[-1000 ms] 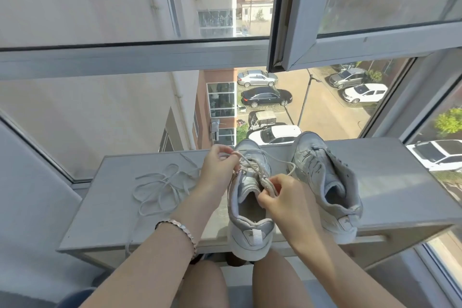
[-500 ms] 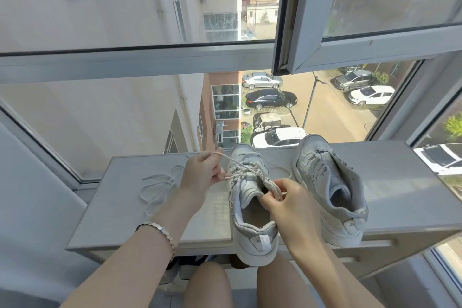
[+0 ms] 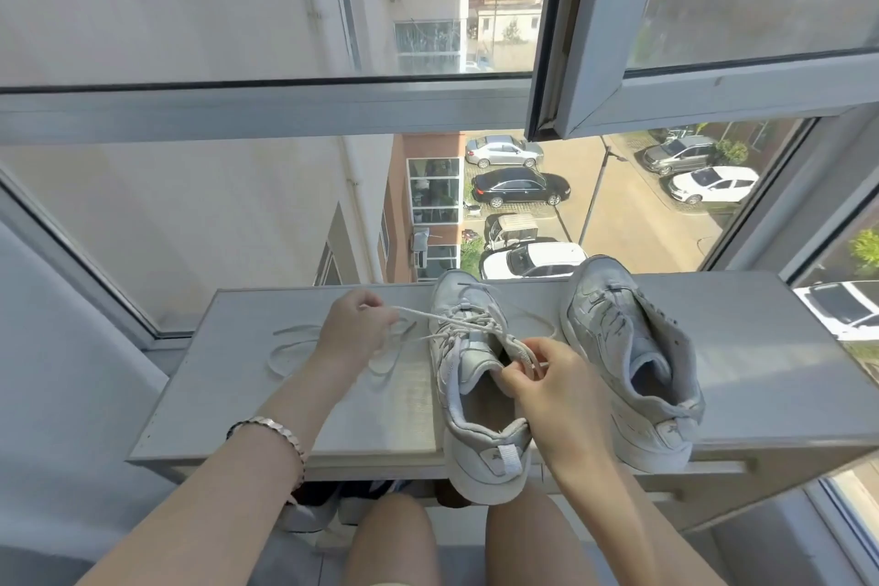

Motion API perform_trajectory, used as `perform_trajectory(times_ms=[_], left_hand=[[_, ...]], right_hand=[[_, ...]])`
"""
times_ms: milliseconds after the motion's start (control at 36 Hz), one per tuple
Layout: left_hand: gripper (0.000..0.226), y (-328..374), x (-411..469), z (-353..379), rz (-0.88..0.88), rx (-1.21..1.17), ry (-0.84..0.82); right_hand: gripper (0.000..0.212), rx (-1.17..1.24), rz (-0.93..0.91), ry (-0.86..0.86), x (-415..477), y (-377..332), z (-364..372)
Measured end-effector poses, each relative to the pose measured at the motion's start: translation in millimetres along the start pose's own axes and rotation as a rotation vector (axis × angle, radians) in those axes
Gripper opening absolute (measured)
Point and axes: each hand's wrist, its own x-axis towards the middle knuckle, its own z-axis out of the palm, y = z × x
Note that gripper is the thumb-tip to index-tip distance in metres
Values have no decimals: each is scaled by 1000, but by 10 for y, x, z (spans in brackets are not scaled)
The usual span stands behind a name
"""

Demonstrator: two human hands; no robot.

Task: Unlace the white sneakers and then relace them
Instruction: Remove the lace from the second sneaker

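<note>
The task is judged about midway: a lace [image 3: 418, 313] is threaded across the eyelets of the sneaker [image 3: 468, 400] being worked on, its ends untied, and whether it is being drawn out or fed in cannot be told. One end is pinched in the curled fingers of the left hand [image 3: 354, 331] and held taut to the left of the toe. The lace is also pinched by the right hand [image 3: 547, 388] at the top eyelets. The hands are held apart, either side of the sneaker, whose heel overhangs the near edge of the shelf [image 3: 247, 400]. A loose lace [image 3: 290, 347] is seen beyond the left hand, so one shoe is taken as unlaced; the second sneaker [image 3: 628, 362] is stood to the right, untouched
</note>
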Motion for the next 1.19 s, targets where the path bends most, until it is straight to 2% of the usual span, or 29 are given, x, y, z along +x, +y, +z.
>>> perform_trajectory(times_ms=[28,83,111,167,250,333,472,556,667,778,889,917,944,1000,1056,1111,1167,1194], left_hand=[[19,-1,-33,-15,120,197,-37],[18,33,-125,-21,247,402,-174],[22,50,-159,-14,304,457,-217],[32,90,-209,19,510,572,-193],[26,149,-268,128,817,613,-156],[21,145,-259,294,933,728,-200],[18,139,-214,519,859,818,-293],[6,191,-195,563,684,737,-359],[10,220,-209,574,517,580,-397],[16,184,-178,552,419,377,-187],[24,155,-24,425,13,-124,124],[24,131,-1,378,-41,-168,185],[24,99,16,338,-45,-122,213],[16,42,-1,300,62,155,197],[7,23,-51,295,251,391,164],[17,64,-83,318,500,490,136],[14,145,-119,359,675,570,-12],[12,189,-152,384,687,587,-147]], right_hand=[[8,-13,2,4,3,7,-7],[9,-67,-2,8,10,23,-13],[9,-96,-10,6,12,26,-9],[10,-134,-24,4,13,20,2],[12,-142,-32,4,10,3,11],[13,-138,-29,3,8,5,6],[13,-147,-32,-2,5,-2,-5],[14,-168,-34,4,6,-7,-12],[15,-168,-28,2,9,-16,0],[18,-166,-19,-4,5,-15,0],[17,-180,-23,2,-3,-3,3],[18,-163,-22,-2,2,-2,14],[18,-140,-23,-8,8,-2,25],[18,-131,-28,-15,20,-5,40],[19,-145,-30,-6,19,-7,35],[20,-129,-36,9,17,3,37],[20,-128,-33,11,16,2,44],[19,-124,-32,11,17,1,47]])
